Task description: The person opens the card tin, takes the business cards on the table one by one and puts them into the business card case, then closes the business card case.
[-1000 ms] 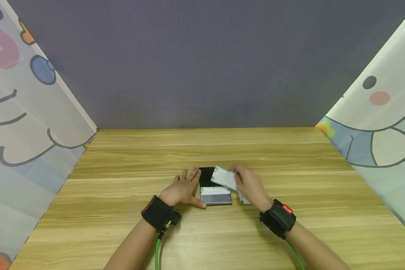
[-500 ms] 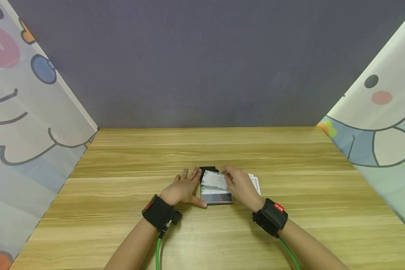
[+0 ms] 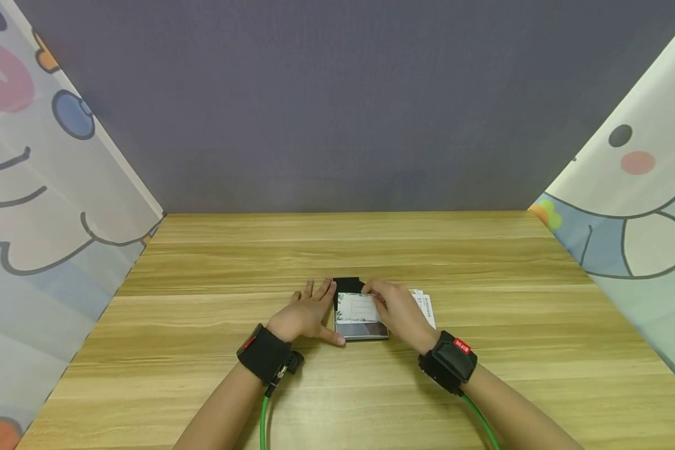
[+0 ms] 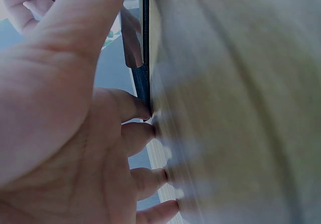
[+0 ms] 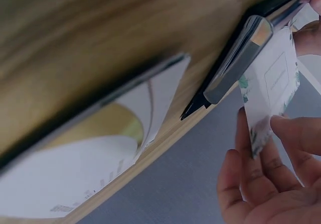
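A black card case (image 3: 362, 332) with a shiny grey front pocket lies flat on the table. My left hand (image 3: 300, 317) rests at its left side, fingers straight and spread; in the left wrist view the fingertips (image 4: 146, 181) touch the tabletop by the case (image 4: 142, 86). Between thumb and fingers, my right hand (image 3: 400, 311) pinches a white card (image 3: 353, 306) printed with green leaves. That card (image 5: 273, 78) stands tilted over the case in the right wrist view, its lower edge at the pocket. Whether it is inside the pocket I cannot tell.
Several white printed cards (image 3: 425, 304) lie on the wooden table (image 3: 337, 400), partly behind my right hand. In the right wrist view these cards (image 5: 95, 171) show a gold patch. A grey panel (image 3: 337, 106) stands at the table's back, with cartoon-printed sheets (image 3: 630, 206) at both sides.
My right hand has carried the leaf-printed card left, then down toward the case's pocket, straightening it. The other cards have come into view beside the hand. My left hand stays put.
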Action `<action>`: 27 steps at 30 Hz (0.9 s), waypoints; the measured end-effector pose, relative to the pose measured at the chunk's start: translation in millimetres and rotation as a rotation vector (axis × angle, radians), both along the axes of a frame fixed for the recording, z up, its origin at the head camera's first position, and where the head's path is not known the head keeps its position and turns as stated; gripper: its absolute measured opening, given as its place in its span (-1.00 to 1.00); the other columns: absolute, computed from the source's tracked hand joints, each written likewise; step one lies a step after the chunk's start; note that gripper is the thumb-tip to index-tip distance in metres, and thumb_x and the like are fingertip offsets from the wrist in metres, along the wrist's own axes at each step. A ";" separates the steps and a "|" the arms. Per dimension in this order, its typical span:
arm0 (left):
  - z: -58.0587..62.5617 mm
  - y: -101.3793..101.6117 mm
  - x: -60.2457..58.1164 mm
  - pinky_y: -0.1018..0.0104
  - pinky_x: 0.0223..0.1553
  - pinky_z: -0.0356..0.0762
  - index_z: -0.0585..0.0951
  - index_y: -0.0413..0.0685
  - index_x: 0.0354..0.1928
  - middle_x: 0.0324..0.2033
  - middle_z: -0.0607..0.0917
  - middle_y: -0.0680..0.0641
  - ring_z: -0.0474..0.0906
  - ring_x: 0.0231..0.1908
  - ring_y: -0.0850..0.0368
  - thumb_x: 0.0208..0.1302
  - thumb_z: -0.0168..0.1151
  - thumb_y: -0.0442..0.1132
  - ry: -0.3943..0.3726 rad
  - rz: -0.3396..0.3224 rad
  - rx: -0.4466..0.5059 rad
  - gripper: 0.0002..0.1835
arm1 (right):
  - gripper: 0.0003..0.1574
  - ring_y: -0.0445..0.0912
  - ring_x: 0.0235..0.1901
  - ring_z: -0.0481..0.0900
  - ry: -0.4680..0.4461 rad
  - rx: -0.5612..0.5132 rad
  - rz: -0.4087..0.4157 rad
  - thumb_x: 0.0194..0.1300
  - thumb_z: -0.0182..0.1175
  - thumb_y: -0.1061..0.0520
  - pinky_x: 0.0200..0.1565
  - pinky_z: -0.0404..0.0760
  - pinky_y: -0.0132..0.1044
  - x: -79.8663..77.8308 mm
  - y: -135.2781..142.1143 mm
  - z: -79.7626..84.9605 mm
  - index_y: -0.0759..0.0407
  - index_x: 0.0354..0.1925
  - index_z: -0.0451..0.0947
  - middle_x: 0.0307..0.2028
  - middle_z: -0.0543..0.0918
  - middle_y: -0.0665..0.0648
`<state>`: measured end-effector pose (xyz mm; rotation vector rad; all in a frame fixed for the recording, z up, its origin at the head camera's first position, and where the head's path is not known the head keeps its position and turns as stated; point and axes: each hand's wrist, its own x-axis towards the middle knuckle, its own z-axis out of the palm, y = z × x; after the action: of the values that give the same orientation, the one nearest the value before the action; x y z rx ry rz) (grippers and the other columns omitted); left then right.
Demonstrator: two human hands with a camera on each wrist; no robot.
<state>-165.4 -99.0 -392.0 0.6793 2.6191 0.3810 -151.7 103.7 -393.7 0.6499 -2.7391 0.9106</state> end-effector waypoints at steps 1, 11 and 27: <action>0.0 0.1 0.0 -0.31 0.26 -0.07 -0.15 -0.17 0.41 0.42 -0.15 -0.20 -0.32 0.32 -0.34 -0.15 0.26 0.31 -0.001 0.000 0.000 0.23 | -0.67 -0.10 -0.30 0.59 0.009 0.006 0.010 0.09 0.09 0.49 -0.33 0.63 -0.17 -0.3 0.2 -1.0 0.18 -0.24 0.58 -0.27 0.69 0.17; -0.7 -0.5 -0.2 -0.30 0.26 -0.07 -0.15 -0.17 0.41 0.42 -0.16 -0.19 -0.33 0.32 -0.34 -0.14 0.26 0.31 -0.005 -0.001 0.001 0.23 | -0.55 0.11 -0.13 0.53 -0.044 0.096 0.086 0.05 0.06 0.54 -0.12 0.58 0.01 2.3 2.3 -7.3 0.25 -0.09 0.53 -0.19 0.61 0.25; -1.4 0.5 0.2 -0.31 0.26 -0.07 -0.15 -0.17 0.41 0.43 -0.16 -0.19 -0.32 0.33 -0.33 -0.14 0.26 0.31 -0.001 -0.007 -0.002 0.22 | -0.60 -0.01 -0.27 0.40 -0.060 0.218 0.157 0.01 0.12 0.50 -0.25 0.50 -0.04 10.9 6.7 -9.2 0.20 -0.18 0.56 -0.26 0.51 0.13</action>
<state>-165.2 -98.5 -393.5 0.6868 2.6152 0.3772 -140.8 110.4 -402.8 0.9015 -2.9004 0.6764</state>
